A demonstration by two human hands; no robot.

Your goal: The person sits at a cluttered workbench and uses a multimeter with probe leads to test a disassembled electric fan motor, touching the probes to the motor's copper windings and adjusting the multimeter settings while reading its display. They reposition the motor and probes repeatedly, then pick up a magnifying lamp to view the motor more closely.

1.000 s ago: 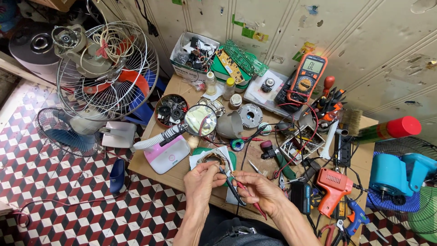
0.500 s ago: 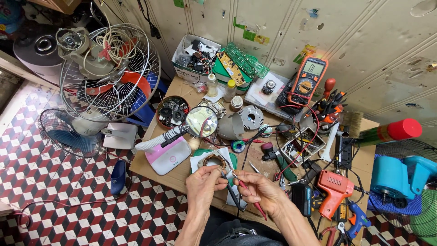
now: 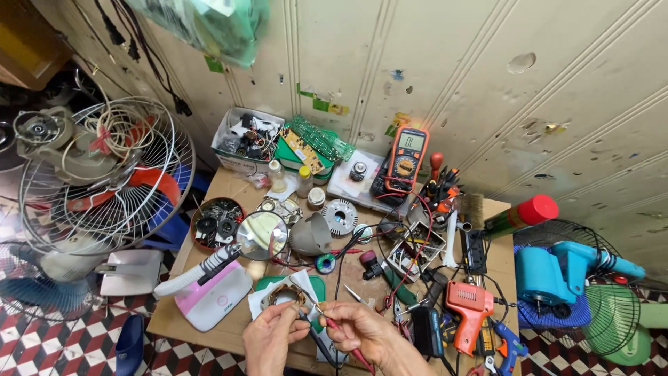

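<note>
Scene: a cluttered wooden workbench (image 3: 209,327) against a pale panelled wall, seen from above, with the person's two bare hands at the bottom centre of the frame.
Left hand: the left hand (image 3: 270,340) sits low and left of centre, fingers closed together on the edge of a copper-wound motor coil (image 3: 284,296).
Right hand: the right hand (image 3: 360,327), just right of it, is pinched shut on a thin red probe (image 3: 341,338) whose tip points toward the coil.
Coil: it lies on white paper over a green pad (image 3: 316,285), directly above the left hand.
Lower left: a pink-and-white box (image 3: 216,303) beside a white flexible-neck magnifier (image 3: 261,235).
Upper centre: an orange multimeter (image 3: 406,159) near the wall, its red lead trailing down across the bench.
Lower right: an orange soldering gun (image 3: 467,306), with a red-capped spray can (image 3: 522,214) above it.
Left edge: a bare wire fan guard (image 3: 104,174) beside the bench.
</note>
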